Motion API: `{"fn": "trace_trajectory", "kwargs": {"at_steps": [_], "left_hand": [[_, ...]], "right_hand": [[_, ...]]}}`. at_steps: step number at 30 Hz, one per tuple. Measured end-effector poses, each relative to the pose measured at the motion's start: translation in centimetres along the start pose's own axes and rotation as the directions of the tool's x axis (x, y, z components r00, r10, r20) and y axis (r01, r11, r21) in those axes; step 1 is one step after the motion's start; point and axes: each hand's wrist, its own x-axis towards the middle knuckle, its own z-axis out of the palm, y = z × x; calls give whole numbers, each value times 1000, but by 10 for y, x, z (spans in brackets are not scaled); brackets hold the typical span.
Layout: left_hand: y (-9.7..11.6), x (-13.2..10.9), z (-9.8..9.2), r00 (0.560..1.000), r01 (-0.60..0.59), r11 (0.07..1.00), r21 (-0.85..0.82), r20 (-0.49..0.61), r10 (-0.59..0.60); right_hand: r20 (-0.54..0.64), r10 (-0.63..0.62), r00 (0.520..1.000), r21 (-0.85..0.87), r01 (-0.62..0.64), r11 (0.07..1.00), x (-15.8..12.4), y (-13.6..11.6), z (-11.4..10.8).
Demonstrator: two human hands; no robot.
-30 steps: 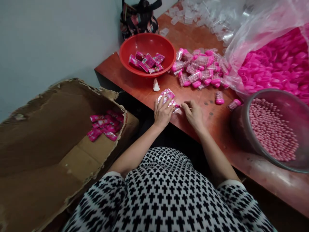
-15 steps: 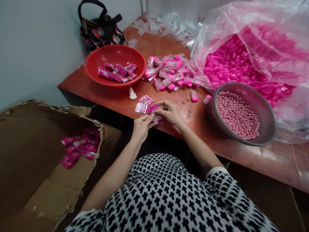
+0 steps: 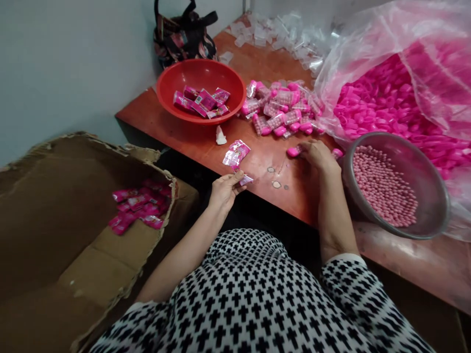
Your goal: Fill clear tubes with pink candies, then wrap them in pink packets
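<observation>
At the table's front edge my left hand (image 3: 223,191) pinches a small pink printed packet (image 3: 246,180), most of it hidden by thumb and fingers. Just beyond it lie more flat pink packets (image 3: 236,153), shiny and overlapping. My right hand (image 3: 320,156) reaches over the tabletop and its fingers close on a small bead-filled bottle with a pink cap (image 3: 293,152). The cap points left and the fingers hide the bottle's body. Another pink-capped bottle (image 3: 336,154) shows partly, between that wrist and the grey bowl.
A red bowl (image 3: 165,103) holds several pink packets, near a heap of capped bottles (image 3: 281,108). A grey bowl (image 3: 439,196) of pink beads and a plastic bag of pink caps (image 3: 382,93) stand right. Clear empties (image 3: 275,34) lie behind. A cardboard box (image 3: 99,260) with packets is left.
My right hand has left the packet and moved right to the bottle, which is turned and shifted left. My left hand keeps the packet near the edge. The view has swung left.
</observation>
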Motion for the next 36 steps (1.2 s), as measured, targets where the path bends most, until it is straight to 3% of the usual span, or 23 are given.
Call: {"fn": "trace_trajectory", "kwargs": {"at_steps": [4,7,8,10,12,14,19,26,28,33,36], "left_hand": [[4,0,-3,998,33,989,-141,-43,-40],[8,-2,-3,993,44,960,-275,-95,-73],[9,-3,-2,992,45,951,-307,-101,-80],[10,-4,-2,992,41,936,-351,-97,-79],[8,-4,0,995,26,925,-379,-76,-59],[5,-4,1,998,8,920,-391,-52,-31],[-2,-6,4,1000,-7,933,-361,25,18],[2,-9,4,983,-89,979,-184,139,116],[4,-11,5,971,-115,981,-155,193,144],[4,-11,6,958,-101,991,-88,260,121],[3,-11,6,960,-85,996,-34,266,91]], "right_hand": [[-53,-17,998,-36,15,999,-9,-37,-4],[-128,55,990,283,-17,959,-36,-76,0],[-115,45,992,462,13,887,-49,-91,2],[-32,21,999,788,12,616,-76,-121,9],[31,-1,1000,926,-28,376,-99,-148,16],[36,13,999,967,-38,252,-113,-168,21],[15,98,995,980,-34,196,-116,-185,30],[25,4,1000,999,-25,42,-113,-183,29],[7,22,1000,997,-9,75,-112,-183,31],[-172,112,979,915,117,387,-113,-184,39],[-227,151,962,894,144,425,-112,-185,40]]}}
